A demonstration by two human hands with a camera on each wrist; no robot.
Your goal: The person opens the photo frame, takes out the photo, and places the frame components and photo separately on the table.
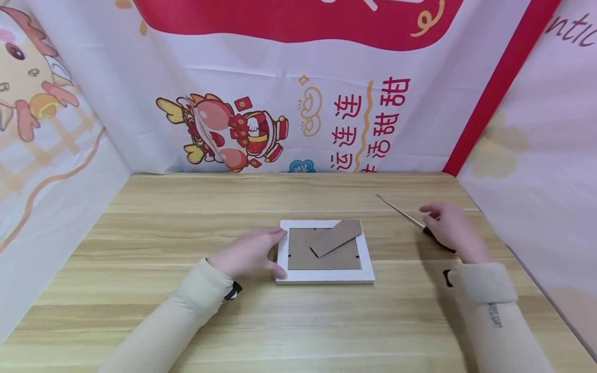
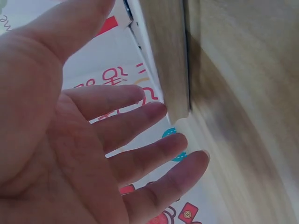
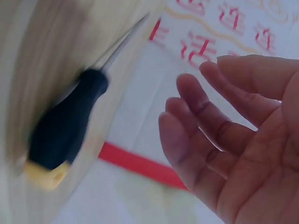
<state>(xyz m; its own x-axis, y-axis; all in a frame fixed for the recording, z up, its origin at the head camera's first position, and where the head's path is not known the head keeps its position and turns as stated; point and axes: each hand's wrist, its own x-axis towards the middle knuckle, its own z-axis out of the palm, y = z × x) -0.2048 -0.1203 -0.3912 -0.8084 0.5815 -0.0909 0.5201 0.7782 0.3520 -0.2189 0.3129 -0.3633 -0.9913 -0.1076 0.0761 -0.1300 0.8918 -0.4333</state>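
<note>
A white picture frame (image 1: 326,276) lies back side up on the table, its brown backing board (image 1: 300,259) held in by small black tabs. The brown stand leg (image 1: 337,239) slants across the board's upper right. My left hand (image 1: 252,252) is at the frame's left edge, thumb and fingers spread; in the left wrist view its fingertips are right by the frame's side (image 2: 170,60). To the right lies a screwdriver (image 3: 65,119) with a black and yellow handle and a thin metal shaft. My right hand (image 1: 450,228) hovers over the handle, fingers loosely bent, holding nothing.
The wood-grain table (image 1: 210,202) ends at a printed cloth (image 1: 280,62) hanging behind it. More printed cloth (image 1: 536,171) hangs along the right side, close to the right hand, and another sheet (image 1: 60,171) stands at the left.
</note>
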